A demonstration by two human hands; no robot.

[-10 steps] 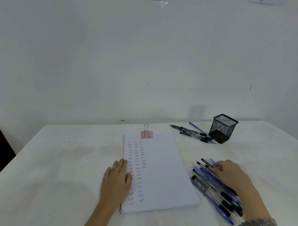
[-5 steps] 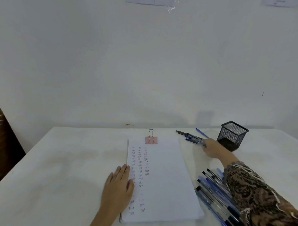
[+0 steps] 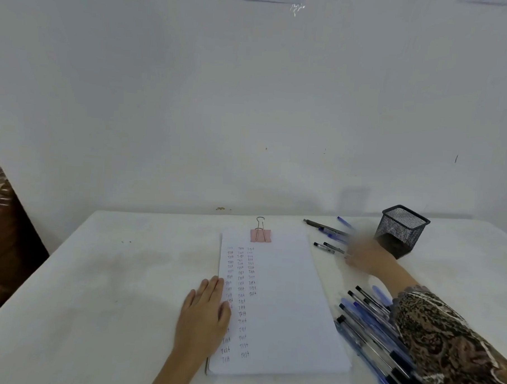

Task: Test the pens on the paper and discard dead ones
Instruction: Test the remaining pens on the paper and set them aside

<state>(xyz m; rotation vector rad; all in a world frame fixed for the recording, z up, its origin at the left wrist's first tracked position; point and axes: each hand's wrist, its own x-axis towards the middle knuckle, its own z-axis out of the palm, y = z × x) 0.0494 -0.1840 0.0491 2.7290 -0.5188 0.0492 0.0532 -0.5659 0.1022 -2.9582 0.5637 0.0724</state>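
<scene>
White bench (image 3: 126, 273), one, set against a white wall. One stack of paper (image 3: 285, 295) at centre, clamped at its far edge by one pink binder clip (image 3: 261, 235). Three columns of handwritten "Test" down its left part, right part blank.

Two hands. Left hand (image 3: 203, 314) flat on the paper's near left edge, grip unclosed, fingers straight, holding nothing. Right hand (image 3: 365, 254) far right, blurred, at the right ends of the far pens (image 3: 326, 230), about five showing, just left of one black mesh pen cup (image 3: 401, 230). Grip there impossible to tell.

Second lot of pens (image 3: 368, 327) heaped near right, just beside the paper's right edge, blue and black, overlapped beyond counting, partly hidden by one patterned sleeve (image 3: 449, 345).

Open bench from the paper out to the left edge; narrower bare strip between clip and far edge.
</scene>
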